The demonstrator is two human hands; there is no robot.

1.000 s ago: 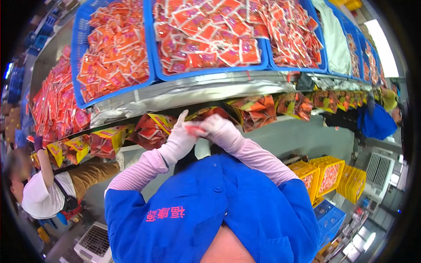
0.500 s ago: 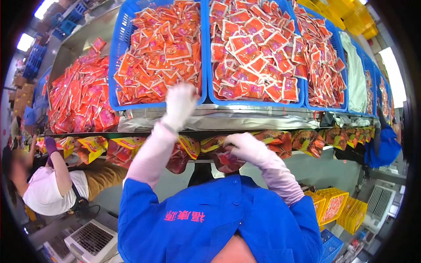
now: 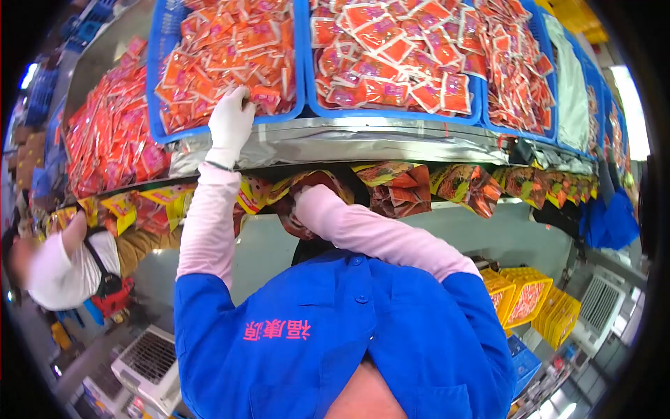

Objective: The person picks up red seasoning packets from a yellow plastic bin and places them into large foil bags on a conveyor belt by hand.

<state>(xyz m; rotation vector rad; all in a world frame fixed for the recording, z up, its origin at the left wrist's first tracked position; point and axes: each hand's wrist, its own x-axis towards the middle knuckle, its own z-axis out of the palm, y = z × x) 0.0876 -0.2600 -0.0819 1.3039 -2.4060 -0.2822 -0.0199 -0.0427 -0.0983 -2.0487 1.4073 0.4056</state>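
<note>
My left hand point(image 3: 232, 124), in a white glove, is over the front edge of a blue basket point(image 3: 302, 63) full of red sachets. Its fingers are closed, and a red sachet point(image 3: 266, 98) shows at the fingertips. The gloved right hand point(image 3: 305, 191) reaches into the mouth of a printed bag point(image 3: 289, 220) below the metal ledge; the bag hides its fingers. Another open bag point(image 3: 399, 188), with red sachets inside, hangs just to the right.
Further blue baskets point(image 3: 480, 105) of sachets line the table, with a loose pile point(image 3: 115, 133) at left. More bags point(image 3: 466, 187) hang along the edge. One person point(image 3: 59, 272) is at left, a blue sleeve point(image 3: 611, 220) at right. Yellow crates point(image 3: 527, 297) stand behind.
The view has shifted, with the baskets higher in it. My left hand has moved left, now with a sachet at its fingertips. My right hand has gone deeper into the bag.
</note>
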